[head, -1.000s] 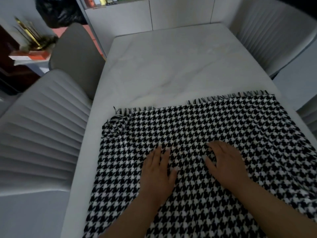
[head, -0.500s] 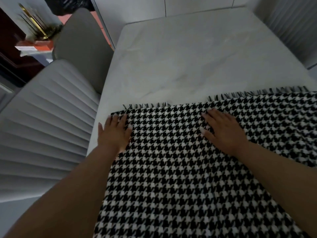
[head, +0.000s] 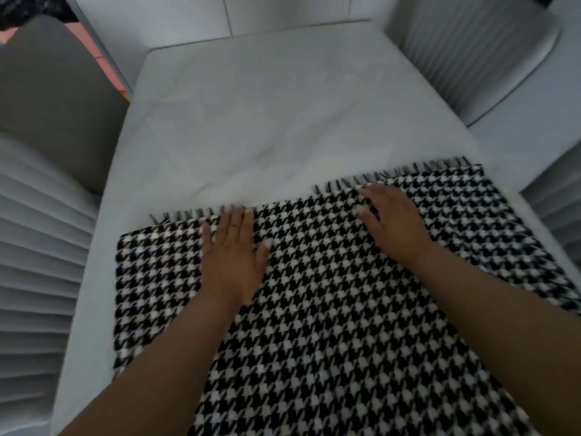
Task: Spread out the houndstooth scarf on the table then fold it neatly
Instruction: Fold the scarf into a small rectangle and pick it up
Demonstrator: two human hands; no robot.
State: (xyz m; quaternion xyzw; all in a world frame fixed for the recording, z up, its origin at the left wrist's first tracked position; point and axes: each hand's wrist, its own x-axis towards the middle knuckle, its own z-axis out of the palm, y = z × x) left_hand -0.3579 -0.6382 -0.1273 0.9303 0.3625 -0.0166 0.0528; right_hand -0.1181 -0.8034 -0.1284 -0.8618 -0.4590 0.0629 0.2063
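Two flat, spread hands, left hand (head: 231, 251) and right hand (head: 394, 223), pressing houndstooth scarf (head: 330, 309) on table (head: 251, 121); fringed end pointing away, near length cut off below.

A home dining area: a pale marble-look table (head: 257, 121) fills the centre, ringed by upholstered dining chairs. A grey chair with a smooth rounded back (head: 53, 99) stands at 10 o'clock, a light channel-stitched chair (head: 34, 262) at 9 o'clock, and another ribbed, piped chair (head: 471, 51) at 1 o'clock. Flat white cabinet fronts (head: 283, 11) run along the wall at 12 o'clock. A strip of reddish floor (head: 107, 61) shows at 11 o'clock, between the grey chair and the cabinets.
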